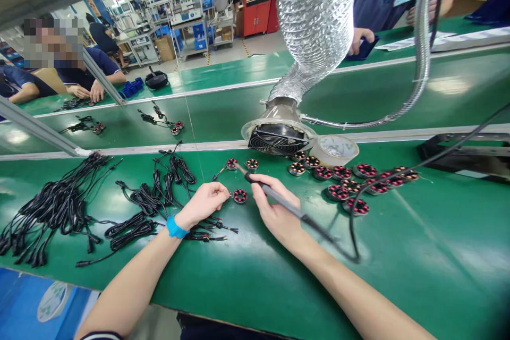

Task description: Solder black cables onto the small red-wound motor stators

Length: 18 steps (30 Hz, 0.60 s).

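Observation:
In my right hand [277,210] is a soldering iron [279,199], its tip angled up and left toward a small motor stator [231,163] with red windings. My left hand [209,199], a blue band on its wrist, is closed in a pinch beside another stator [239,196]. What its fingertips hold is too small to make out. A third stator [252,164] lies behind the iron's tip. Below and left of my left hand are black cables with stripped coloured wire ends [207,236].
Bundled black cables [59,204] cover the bench's left side. Several stators [338,191] lie to the right near a round white tub [336,150]. A fume extractor [279,135] hangs above the back edge. The iron's cord [353,234] loops across the right. Co-workers sit opposite.

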Motion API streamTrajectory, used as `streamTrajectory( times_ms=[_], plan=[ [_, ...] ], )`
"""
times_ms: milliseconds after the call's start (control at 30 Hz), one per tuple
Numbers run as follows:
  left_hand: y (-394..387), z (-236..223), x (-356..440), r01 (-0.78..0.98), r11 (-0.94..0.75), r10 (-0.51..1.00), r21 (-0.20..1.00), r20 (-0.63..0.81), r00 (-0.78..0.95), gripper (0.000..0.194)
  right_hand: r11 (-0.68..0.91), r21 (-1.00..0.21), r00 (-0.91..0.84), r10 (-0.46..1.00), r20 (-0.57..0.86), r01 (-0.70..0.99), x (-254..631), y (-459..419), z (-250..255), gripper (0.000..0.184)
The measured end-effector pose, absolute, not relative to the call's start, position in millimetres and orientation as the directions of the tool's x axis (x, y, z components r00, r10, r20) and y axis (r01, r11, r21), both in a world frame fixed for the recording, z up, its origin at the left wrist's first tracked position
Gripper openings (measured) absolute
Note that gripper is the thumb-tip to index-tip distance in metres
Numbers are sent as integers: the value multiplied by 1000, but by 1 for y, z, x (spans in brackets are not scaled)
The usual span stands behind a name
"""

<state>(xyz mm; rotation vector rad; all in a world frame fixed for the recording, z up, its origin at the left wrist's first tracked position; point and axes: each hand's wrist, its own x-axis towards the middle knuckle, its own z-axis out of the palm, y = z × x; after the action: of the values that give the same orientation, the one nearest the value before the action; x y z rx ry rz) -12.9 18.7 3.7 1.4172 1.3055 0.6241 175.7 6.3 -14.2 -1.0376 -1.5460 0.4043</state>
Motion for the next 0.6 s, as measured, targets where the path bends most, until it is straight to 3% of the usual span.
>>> streamTrajectory(
  times_ms=[100, 600],
  plan=[
    [19, 3, -13, 358, 163, 927, 919, -267, 265, 23, 525, -759, 130, 783, 608, 386, 180, 4, -15, 17],
    [18, 0, -9, 352, 139, 947, 926, -228, 225, 26, 578, -724, 41, 770, 636, 376, 179, 1, -17, 21]
  ],
)
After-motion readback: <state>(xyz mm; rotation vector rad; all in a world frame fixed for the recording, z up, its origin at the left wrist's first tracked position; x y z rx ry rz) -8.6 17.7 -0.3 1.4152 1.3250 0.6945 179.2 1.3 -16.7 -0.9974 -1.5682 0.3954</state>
